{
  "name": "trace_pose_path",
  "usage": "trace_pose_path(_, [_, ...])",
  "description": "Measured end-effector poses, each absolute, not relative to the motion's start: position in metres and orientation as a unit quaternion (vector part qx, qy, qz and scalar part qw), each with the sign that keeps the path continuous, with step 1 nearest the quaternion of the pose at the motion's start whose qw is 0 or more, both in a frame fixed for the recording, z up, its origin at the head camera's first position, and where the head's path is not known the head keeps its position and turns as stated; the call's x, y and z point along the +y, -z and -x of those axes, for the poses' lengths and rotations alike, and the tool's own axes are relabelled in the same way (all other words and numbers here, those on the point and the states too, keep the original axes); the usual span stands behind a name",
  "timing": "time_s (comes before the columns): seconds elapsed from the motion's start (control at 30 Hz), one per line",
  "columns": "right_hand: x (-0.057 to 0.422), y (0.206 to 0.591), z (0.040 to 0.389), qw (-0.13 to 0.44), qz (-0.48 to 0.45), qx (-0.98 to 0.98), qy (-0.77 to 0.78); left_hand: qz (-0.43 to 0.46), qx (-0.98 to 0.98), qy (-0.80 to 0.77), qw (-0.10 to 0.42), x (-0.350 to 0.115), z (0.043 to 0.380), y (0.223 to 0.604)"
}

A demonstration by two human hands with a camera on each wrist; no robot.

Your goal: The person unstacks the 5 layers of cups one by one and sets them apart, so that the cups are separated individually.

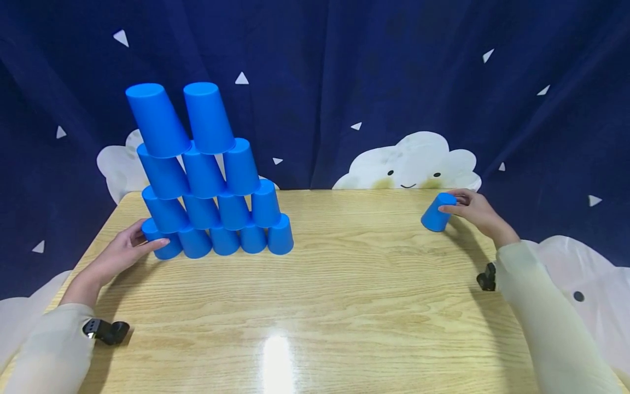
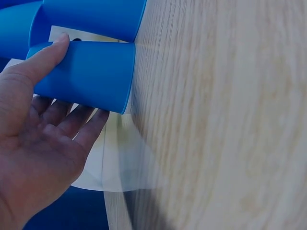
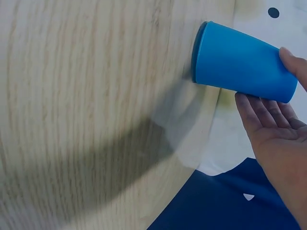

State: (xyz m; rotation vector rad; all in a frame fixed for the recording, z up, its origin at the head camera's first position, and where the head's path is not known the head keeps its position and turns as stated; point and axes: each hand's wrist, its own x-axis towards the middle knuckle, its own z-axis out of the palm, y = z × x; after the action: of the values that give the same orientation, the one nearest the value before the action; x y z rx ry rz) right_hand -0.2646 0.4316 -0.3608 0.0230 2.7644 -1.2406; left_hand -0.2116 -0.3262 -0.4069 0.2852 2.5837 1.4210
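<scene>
Upside-down blue cups form a stepped stack on the left of the table, with two top cups [image 1: 158, 121] above wider rows. My left hand [image 1: 124, 253] is at the lower left corner cup [image 1: 168, 249]. In the left wrist view, the thumb lies along one side of that cup [image 2: 88, 74] and the fingers [image 2: 91, 128] are against another. Far to the right, my right hand [image 1: 474, 212] holds a single upside-down blue cup [image 1: 437, 214] between thumb and fingers. Its rim is close over the table in the right wrist view, the cup [image 3: 242, 62] slightly tilted.
The wooden table [image 1: 334, 295] has its far edge against a dark blue curtain [image 1: 305, 82] with white triangles and clouds. A black wrist camera [image 1: 105, 331] sits on the left sleeve, and another camera [image 1: 487, 278] on the right.
</scene>
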Motion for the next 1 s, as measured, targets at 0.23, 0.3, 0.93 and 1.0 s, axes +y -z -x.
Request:
trace_pose_path(0.23, [0.443, 0.364, 0.26, 0.05, -0.012, 0.917, 0.396, -0.098, 0.869, -0.477, 0.089, -0.325, 0.212, 0.406])
trace_pose_path(0.3, [0.445, 0.366, 0.26, 0.048, -0.014, 0.918, 0.393, -0.1, 0.868, -0.478, 0.087, -0.325, 0.212, 0.405])
trace_pose_path(0.93, [0.432, 0.326, 0.265, 0.002, 0.007, 0.909, 0.417, -0.104, 0.867, -0.48, 0.087, -0.326, 0.212, 0.406])
trace_pose_path(1.0, [0.421, 0.314, 0.268, -0.001, 0.014, 0.912, 0.41, -0.104, 0.866, -0.48, 0.087, -0.326, 0.212, 0.407])
